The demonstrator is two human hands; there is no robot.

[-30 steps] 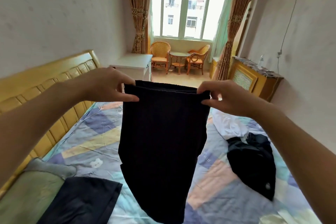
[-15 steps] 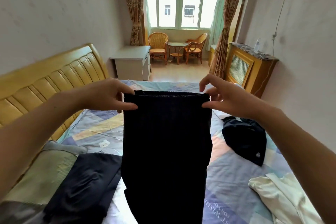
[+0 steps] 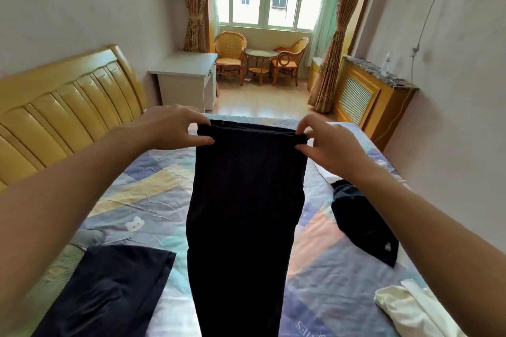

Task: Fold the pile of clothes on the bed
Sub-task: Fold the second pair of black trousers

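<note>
I hold a dark ribbed pair of trousers by the waistband, hanging straight down over the bed. My left hand pinches the waistband's left corner and my right hand pinches its right corner. A folded dark garment lies on the bed at the lower left. A crumpled dark garment lies to the right, partly under my right forearm. A cream garment lies at the lower right, and a white one peeks out below my right wrist.
A yellow padded headboard runs along the left, with a greenish pillow below it. Beyond the bed stand a white desk, wicker chairs with a small table, and a wooden radiator cabinet on the right wall.
My hands and the trousers have come lower and farther out over the bed. The view tilts down, so the cream garment shows at the lower right.
</note>
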